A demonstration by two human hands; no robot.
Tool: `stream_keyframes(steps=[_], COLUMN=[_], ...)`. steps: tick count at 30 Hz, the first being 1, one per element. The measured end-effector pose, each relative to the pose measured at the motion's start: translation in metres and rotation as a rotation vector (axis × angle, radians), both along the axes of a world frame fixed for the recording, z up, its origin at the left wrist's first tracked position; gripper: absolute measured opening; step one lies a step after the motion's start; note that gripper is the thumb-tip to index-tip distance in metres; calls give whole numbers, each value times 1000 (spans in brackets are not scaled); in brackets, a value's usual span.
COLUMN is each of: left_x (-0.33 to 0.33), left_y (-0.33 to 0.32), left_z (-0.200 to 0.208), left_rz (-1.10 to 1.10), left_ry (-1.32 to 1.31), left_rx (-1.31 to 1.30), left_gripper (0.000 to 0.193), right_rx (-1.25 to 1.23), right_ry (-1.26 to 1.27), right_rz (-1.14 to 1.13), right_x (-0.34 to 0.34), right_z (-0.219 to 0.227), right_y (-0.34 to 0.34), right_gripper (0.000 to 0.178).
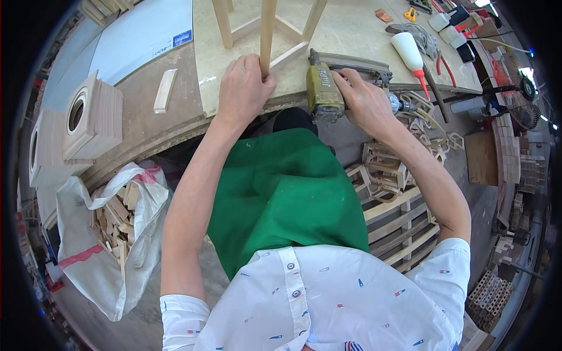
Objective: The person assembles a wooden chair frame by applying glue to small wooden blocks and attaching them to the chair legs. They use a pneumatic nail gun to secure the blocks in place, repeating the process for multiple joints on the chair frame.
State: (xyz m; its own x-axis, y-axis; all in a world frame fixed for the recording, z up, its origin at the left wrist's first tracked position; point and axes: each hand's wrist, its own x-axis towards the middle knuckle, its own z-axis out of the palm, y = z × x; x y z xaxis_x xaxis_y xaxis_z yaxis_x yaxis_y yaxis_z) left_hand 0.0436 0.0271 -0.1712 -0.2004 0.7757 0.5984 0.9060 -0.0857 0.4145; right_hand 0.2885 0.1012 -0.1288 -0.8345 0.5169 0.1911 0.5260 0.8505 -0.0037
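Observation:
My left hand (243,90) is closed around the near leg of a small wooden frame (267,32), which stands on the workbench near its front edge. Pale legs and low crosspieces make up the frame; its top runs out of view. In my right hand (367,104) is an olive-green nail gun (325,93), gripped by its handle, with the fingers partly hidden. Its nose points away from me, close to the right end of a low crosspiece (290,57); whether they touch I cannot tell.
A glue bottle (408,51), red-handled pliers (446,69) and a grey glove (422,40) lie on the workbench (357,26). One wood strip (165,90) and stacked boards with round holes (96,120) are left. Below stand a sack of offcuts (126,251) and piled wooden frames (389,167).

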Motion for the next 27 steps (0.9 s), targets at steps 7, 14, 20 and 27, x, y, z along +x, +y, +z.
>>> stream_keyframes(steps=[7, 14, 20, 27], left_x=[-19, -84, -83, -75], left_y=[-22, 16, 22, 4], left_z=[24, 42, 55, 41], left_rz=[-13, 79, -36, 0], left_ry=[-371, -269, -419, -442], left_rx=[-179, -45, -292, -160], left_gripper=[33, 40, 35, 26], right_rx=[46, 9, -7, 83], right_ry=[77, -33, 111, 174], right_rz=[-61, -345, -312, -266], right_x=[5, -29, -43, -40], right_z=[14, 11, -7, -9], right_y=[21, 82, 112, 95], right_gripper=[45, 33, 31, 41])
